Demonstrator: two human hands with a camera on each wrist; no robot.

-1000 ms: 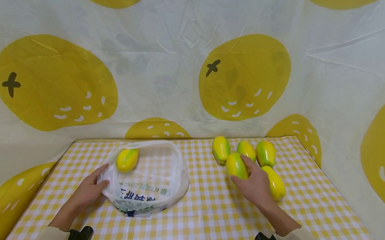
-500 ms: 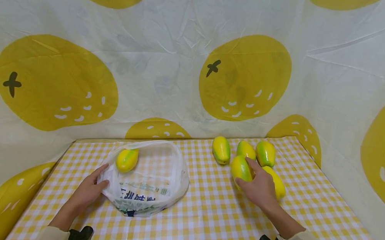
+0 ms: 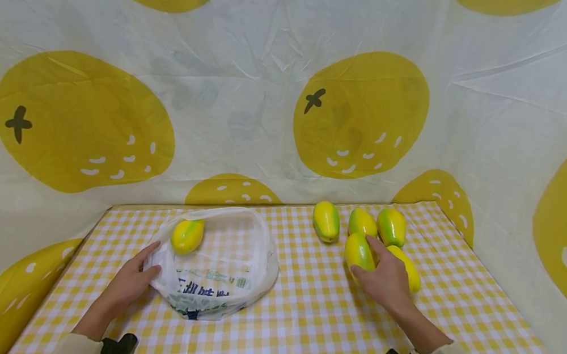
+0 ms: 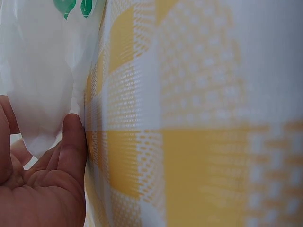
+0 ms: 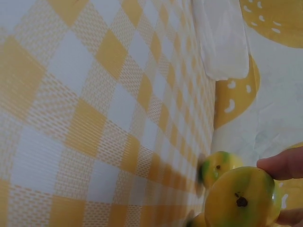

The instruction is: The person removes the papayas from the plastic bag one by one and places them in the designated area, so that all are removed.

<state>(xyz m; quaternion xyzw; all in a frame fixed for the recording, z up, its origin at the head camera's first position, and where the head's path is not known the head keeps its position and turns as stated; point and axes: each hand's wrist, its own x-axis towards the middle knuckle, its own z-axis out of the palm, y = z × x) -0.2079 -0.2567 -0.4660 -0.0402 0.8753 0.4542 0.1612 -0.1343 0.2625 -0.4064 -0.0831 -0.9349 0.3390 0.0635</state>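
Note:
A white translucent plastic bag (image 3: 266, 266) with dark printed characters lies on the table with its mouth spread wide. My left hand (image 3: 132, 279) pinches its left rim; in the left wrist view the bag's film (image 4: 40, 80) runs between thumb and fingers. One yellow-green papaya (image 3: 187, 237) sits inside the bag, at the left. My right hand (image 3: 384, 275) grips another papaya (image 3: 359, 251) between thumb and fingers. That held papaya (image 5: 239, 201) appears end-on in the right wrist view; whether it touches the table is hard to tell.
Around the right hand lie more papayas: one at the back left (image 3: 326, 221), one behind (image 3: 363, 222), one at the back right (image 3: 391, 226) and a partly hidden one (image 3: 409, 272). A checked tablecloth (image 3: 300, 327) covers the table. A fruit-print curtain (image 3: 238, 110) hangs behind.
My right hand and the papaya in it have shifted slightly right and toward me, closer to the partly hidden papaya. The left hand and the bag have stayed put.

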